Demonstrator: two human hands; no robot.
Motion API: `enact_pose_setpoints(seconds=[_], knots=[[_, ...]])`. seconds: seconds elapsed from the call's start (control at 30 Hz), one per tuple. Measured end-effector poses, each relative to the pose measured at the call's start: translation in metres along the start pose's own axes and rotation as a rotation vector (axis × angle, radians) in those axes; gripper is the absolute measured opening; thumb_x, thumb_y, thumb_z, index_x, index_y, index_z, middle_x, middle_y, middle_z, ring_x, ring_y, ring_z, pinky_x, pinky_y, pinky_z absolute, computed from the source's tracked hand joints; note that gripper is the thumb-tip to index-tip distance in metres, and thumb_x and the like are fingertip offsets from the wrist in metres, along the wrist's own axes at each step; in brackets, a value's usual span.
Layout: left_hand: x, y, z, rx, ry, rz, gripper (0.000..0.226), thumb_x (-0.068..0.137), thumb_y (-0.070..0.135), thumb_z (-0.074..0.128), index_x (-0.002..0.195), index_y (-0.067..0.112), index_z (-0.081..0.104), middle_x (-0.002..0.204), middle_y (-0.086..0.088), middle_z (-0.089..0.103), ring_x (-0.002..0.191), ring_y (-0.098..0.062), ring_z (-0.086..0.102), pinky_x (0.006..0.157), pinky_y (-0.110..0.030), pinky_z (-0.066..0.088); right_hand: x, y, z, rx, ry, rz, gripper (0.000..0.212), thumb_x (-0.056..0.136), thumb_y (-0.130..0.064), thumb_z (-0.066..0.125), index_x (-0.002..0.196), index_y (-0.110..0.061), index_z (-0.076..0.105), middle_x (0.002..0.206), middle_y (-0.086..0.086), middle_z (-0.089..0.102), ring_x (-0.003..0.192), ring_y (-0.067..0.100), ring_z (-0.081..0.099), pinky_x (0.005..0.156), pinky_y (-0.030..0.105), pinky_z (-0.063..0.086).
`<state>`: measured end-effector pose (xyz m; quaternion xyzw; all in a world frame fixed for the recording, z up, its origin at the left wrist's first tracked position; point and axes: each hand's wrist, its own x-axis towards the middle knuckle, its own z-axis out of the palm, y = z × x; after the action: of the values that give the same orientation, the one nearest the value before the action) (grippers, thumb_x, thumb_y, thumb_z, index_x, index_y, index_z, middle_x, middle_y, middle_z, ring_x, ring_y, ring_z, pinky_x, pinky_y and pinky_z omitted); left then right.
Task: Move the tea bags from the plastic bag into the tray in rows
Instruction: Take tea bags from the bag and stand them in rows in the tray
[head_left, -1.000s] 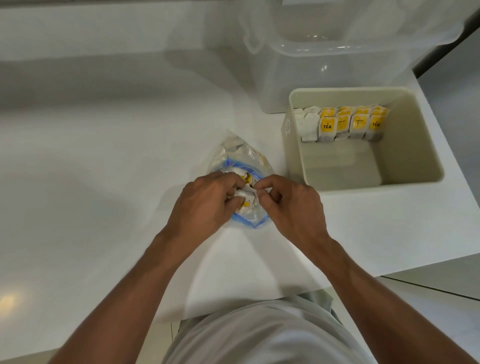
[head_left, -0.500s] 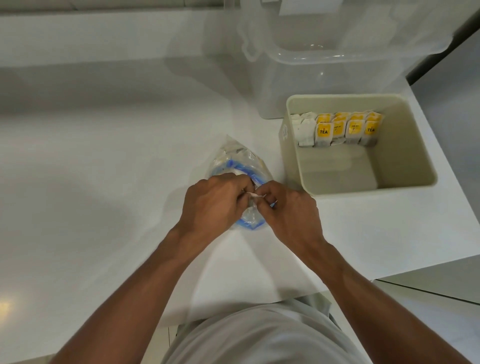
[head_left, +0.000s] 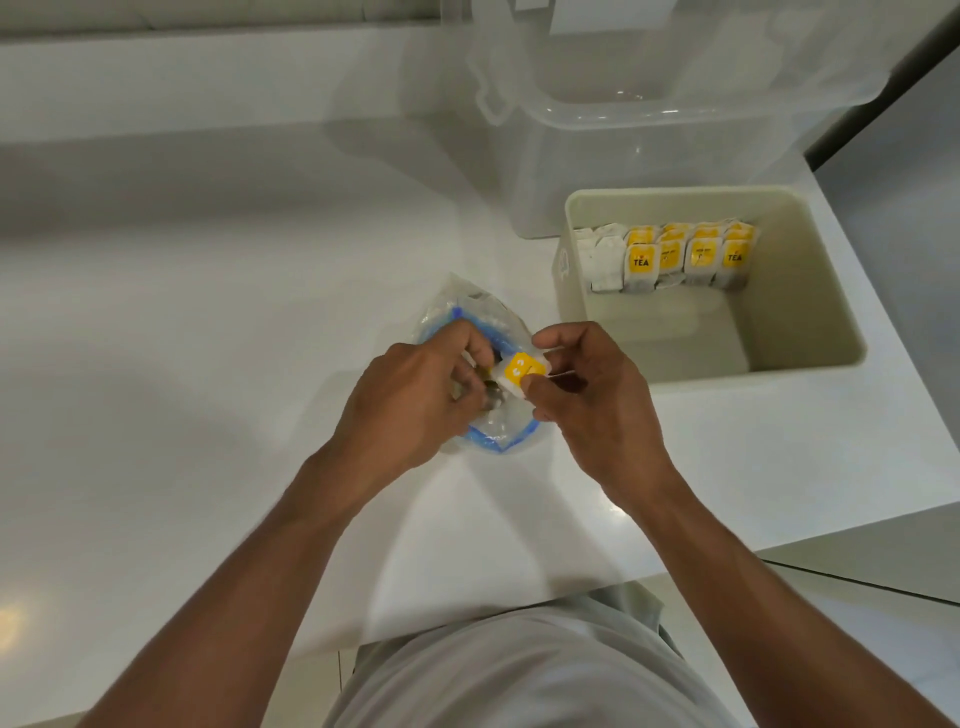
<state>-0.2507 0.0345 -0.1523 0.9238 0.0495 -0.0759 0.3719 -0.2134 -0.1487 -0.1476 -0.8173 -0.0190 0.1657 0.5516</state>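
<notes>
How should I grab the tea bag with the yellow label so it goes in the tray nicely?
Pinch the tea bag by its thin edges from the right, like the right hand does. It's flat, so it should then stand neatly against the row in the tray.

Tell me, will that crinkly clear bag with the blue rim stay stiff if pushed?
Probably floppy: the clear plastic bag with the blue rim looks thin and crumpled on the white counter. Likely light and apt to slide, since the left hand holds its mouth while the right hand pinches a yellow-labelled tea bag.
</notes>
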Motion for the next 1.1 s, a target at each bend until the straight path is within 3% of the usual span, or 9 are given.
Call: enact_pose_setpoints(seconds=[0.07,0.13,0.27,0.37,0.5,0.73,0.87,0.93,1.1], knots=[[0.001,-0.002,0.002,0.191,0.026,0.024,0.015,0.091,0.029,0.065,0.104,0.036,0.062,0.090,0.017,0.067,0.078,-0.015,0.064,0.070,-0.031,0.053,-0.005,-0.001,-0.003,-0.122,0.026,-0.049,0.030,0.085,-0.022,0.076,0.109,-0.029,0.060,0.080,-0.014,0.068,0.071,0.001,0.065,0.065,0.015,0.053],[0.001,-0.002,0.007,0.341,0.024,0.063,0.016,0.094,0.035,0.060,0.109,0.038,0.065,0.097,0.015,0.067,0.085,-0.017,0.063,0.067,-0.026,0.045,-0.011,-0.004,-0.004,-0.218,0.052,-0.106,0.026,0.086,-0.023,0.075,0.106,-0.031,0.061,0.080,-0.017,0.068,0.073,-0.003,0.063,0.062,0.007,0.047],[0.004,-0.004,0.019,0.488,0.006,0.061,0.030,0.098,0.050,0.049,0.122,0.041,0.064,0.120,0.010,0.066,0.095,-0.020,0.064,0.067,-0.022,0.034,-0.018,-0.008,-0.007,-0.273,0.111,-0.224,0.012,0.091,-0.024,0.067,0.098,-0.034,0.068,0.086,-0.019,0.068,0.080,-0.004,0.062,0.065,0.007,0.046],[0.008,-0.003,0.021,0.481,0.004,-0.001,0.032,0.099,0.051,0.044,0.119,0.037,0.064,0.119,0.011,0.066,0.091,-0.016,0.061,0.063,-0.022,0.031,-0.019,-0.011,-0.014,-0.224,0.082,-0.258,0.019,0.095,-0.020,0.063,0.110,-0.030,0.067,0.098,-0.015,0.067,0.086,0.000,0.063,0.066,0.009,0.049],[0.008,0.003,0.021,0.524,0.005,0.077,0.023,0.097,0.046,0.051,0.113,0.036,0.064,0.115,0.010,0.063,0.091,-0.021,0.065,0.066,-0.026,0.039,-0.018,-0.012,-0.021,-0.184,0.031,-0.225,0.025,0.093,-0.021,0.065,0.116,-0.031,0.063,0.085,-0.018,0.064,0.082,0.003,0.064,0.067,0.011,0.050],[0.010,0.016,-0.005,0.263,0.048,-0.069,0.016,0.092,0.051,0.058,0.091,0.035,0.055,0.090,0.018,0.064,0.081,-0.013,0.060,0.066,-0.028,0.044,-0.018,-0.009,-0.026,-0.070,0.060,-0.176,0.022,0.092,-0.016,0.065,0.107,-0.032,0.065,0.088,-0.020,0.067,0.086,0.002,0.064,0.068,0.011,0.051],[0.013,0.019,-0.011,-0.228,-0.042,-0.168,0.009,0.093,0.038,0.063,0.094,0.036,0.055,0.084,0.013,0.073,0.078,-0.012,0.070,0.073,-0.036,0.054,-0.011,-0.007,-0.024,-0.067,0.048,-0.142,0.024,0.091,-0.016,0.064,0.108,-0.032,0.061,0.090,-0.022,0.062,0.083,0.010,0.066,0.072,0.032,0.060],[0.012,0.022,-0.011,-0.484,-0.114,-0.220,0.014,0.097,0.023,0.059,0.104,0.035,0.056,0.085,0.002,0.074,0.075,-0.014,0.071,0.067,-0.035,0.053,-0.010,-0.005,-0.023,-0.100,0.047,-0.141,0.026,0.091,-0.017,0.064,0.109,-0.034,0.059,0.089,-0.025,0.060,0.082,0.013,0.067,0.072,0.041,0.060],[0.010,0.030,-0.013,-0.893,-0.227,-0.367,0.034,0.096,0.001,0.042,0.110,0.023,0.064,0.096,-0.003,0.074,0.081,-0.018,0.070,0.059,-0.027,0.053,-0.010,-0.003,-0.024,-0.144,0.056,-0.151,0.025,0.089,-0.020,0.065,0.110,-0.033,0.058,0.086,-0.026,0.060,0.077,0.011,0.067,0.069,0.042,0.060]])
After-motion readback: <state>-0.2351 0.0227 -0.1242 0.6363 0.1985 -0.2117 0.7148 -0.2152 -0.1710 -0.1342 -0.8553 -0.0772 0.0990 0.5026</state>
